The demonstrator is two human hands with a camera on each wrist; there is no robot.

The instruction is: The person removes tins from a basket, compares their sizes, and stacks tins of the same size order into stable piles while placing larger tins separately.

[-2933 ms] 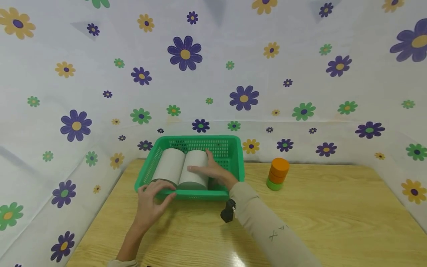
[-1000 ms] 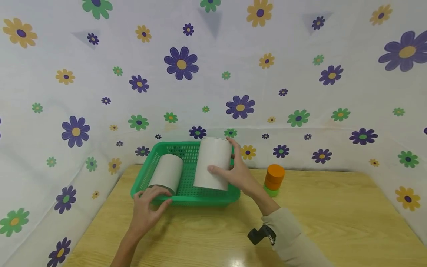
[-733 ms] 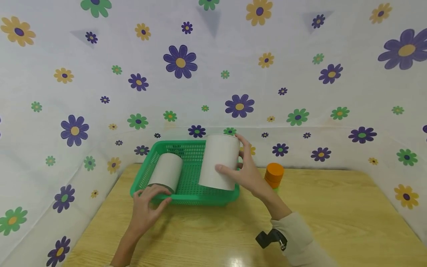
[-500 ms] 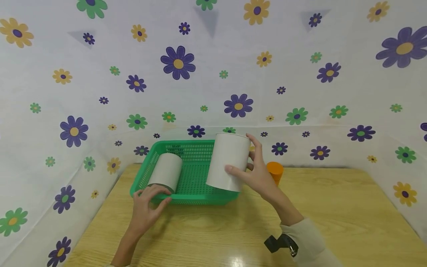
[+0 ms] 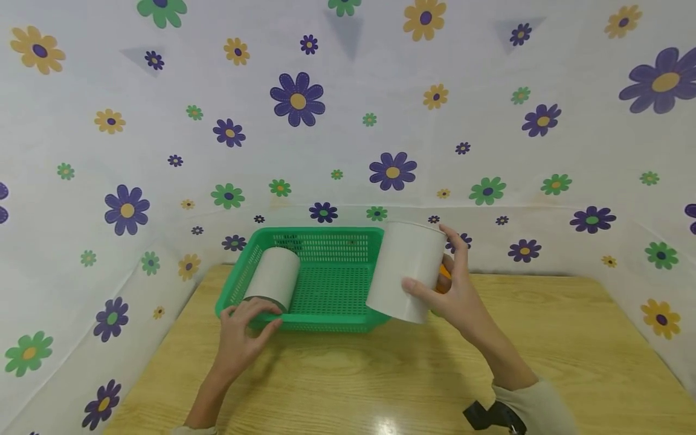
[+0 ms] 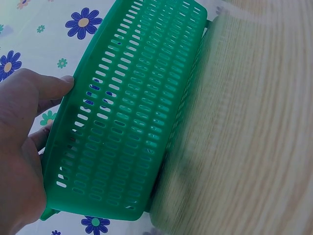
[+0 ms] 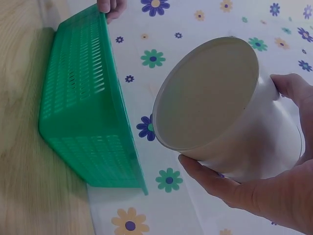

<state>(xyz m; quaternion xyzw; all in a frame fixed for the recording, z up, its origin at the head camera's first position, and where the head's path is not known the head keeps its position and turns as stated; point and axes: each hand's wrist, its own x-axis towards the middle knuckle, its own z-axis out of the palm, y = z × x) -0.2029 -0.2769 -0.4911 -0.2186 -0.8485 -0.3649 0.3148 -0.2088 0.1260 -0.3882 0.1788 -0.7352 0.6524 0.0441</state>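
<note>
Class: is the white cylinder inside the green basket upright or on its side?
On its side: the head view shows the white cylinder with its curved wall uppermost, one end by the left hand.

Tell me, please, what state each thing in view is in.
Green basket: upright on the table
Lying white cylinder: on its side inside the basket
Held white cylinder: tilted, off the table
Left grip: holding the basket's rim
Right grip: around the held cylinder
Orange object: mostly hidden, state unclear
</note>
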